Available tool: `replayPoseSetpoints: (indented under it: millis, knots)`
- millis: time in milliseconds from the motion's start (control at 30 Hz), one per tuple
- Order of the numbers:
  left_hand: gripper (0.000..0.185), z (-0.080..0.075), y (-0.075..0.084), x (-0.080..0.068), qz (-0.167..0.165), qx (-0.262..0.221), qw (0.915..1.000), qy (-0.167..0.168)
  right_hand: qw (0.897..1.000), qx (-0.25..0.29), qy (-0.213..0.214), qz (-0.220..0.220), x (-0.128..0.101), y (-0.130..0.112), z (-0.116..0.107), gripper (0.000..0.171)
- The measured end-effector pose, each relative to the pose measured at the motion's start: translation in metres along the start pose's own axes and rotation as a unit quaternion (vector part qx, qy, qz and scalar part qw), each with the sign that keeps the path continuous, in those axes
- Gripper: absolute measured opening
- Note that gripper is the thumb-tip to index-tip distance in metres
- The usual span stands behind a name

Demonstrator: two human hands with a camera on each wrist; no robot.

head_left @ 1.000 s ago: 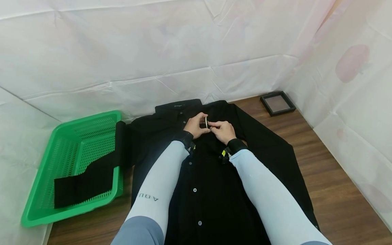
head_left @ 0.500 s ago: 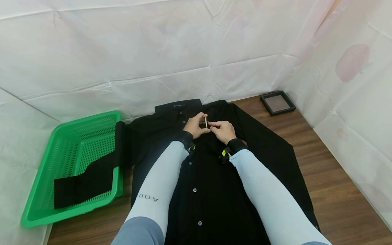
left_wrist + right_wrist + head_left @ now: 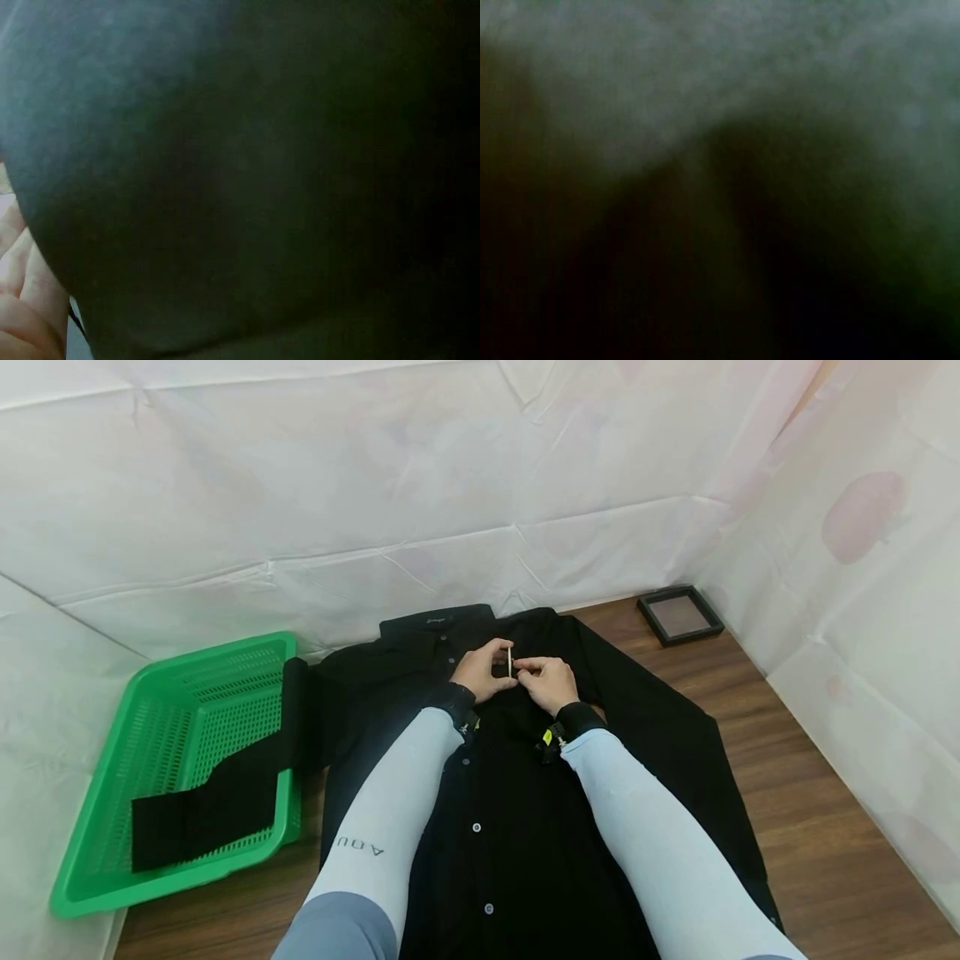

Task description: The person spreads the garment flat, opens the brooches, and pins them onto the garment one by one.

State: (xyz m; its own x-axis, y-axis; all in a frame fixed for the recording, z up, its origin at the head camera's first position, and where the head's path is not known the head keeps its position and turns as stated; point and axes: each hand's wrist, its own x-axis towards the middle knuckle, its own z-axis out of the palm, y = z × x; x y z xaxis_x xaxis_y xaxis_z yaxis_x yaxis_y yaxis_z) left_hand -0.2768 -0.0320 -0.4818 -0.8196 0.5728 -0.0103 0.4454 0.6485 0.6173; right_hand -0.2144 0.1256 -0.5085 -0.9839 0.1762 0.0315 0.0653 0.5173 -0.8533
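A black button-up shirt (image 3: 525, 827) lies spread on the table, collar at the far side. Over its upper chest, my left hand (image 3: 477, 672) holds a thin pale piece (image 3: 510, 662) upright between thumb and fingers, seen edge-on; its kind cannot be made out. My right hand (image 3: 549, 683) is just to the right, fingers bent, thumb and forefinger tips close together at that piece. Whether they pinch it is too small to tell. The left wrist view shows part of a hand (image 3: 30, 300) beside dark blurred cloth; the right wrist view is only dark blur.
At the left stands a green plastic basket (image 3: 97, 827), with a black sleeve (image 3: 217, 810) draped over its rim and into it. A small dark-framed square tray (image 3: 647, 607) sits at the far right of the wooden table (image 3: 832, 827). White sheeting (image 3: 375, 468) encloses the far and side edges.
The pale piece has shifted slightly to the right and turned so that it looks straighter. Both hands have otherwise stayed nearly in place.
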Motion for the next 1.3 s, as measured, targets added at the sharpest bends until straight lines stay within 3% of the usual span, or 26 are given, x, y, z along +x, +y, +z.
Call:
replayPoseSetpoints:
  millis: [333,500,600,700,833,933,1100,1300]
  knots:
    - [0.078,0.001,-0.003,0.002,0.005,0.01,0.9999,-0.006,0.999,0.022,0.027,0.001,0.003,0.001,0.006,0.025]
    - [0.072,0.0,-0.004,0.001,-0.001,0.032,0.9995,-0.004,1.0,0.003,0.021,0.006,0.006,0.004,0.007,0.025]
    - [0.067,0.0,-0.001,0.0,-0.006,0.07,0.9974,-0.019,1.0,-0.011,0.014,0.015,0.008,0.007,0.004,0.026]
    - [0.067,-0.002,0.002,-0.004,-0.016,0.127,0.9906,-0.048,1.0,-0.019,-0.004,0.02,0.01,0.008,-0.003,0.028]
    - [0.07,-0.004,0.007,-0.012,-0.03,0.203,0.9747,-0.09,0.998,-0.038,-0.042,0.013,0.014,0.009,-0.016,0.031]
    - [0.072,-0.005,0.008,-0.018,-0.031,0.24,0.9648,-0.103,0.996,-0.071,-0.06,0.003,0.015,0.009,-0.026,0.034]
    - [0.074,-0.006,0.009,-0.024,-0.029,0.272,0.9557,-0.109,0.98,-0.176,-0.085,-0.034,0.011,0.008,-0.044,0.04]
    - [0.072,-0.008,0.01,-0.03,-0.026,0.281,0.9519,-0.119,0.943,-0.295,-0.123,-0.094,0.001,0.012,-0.052,0.05]
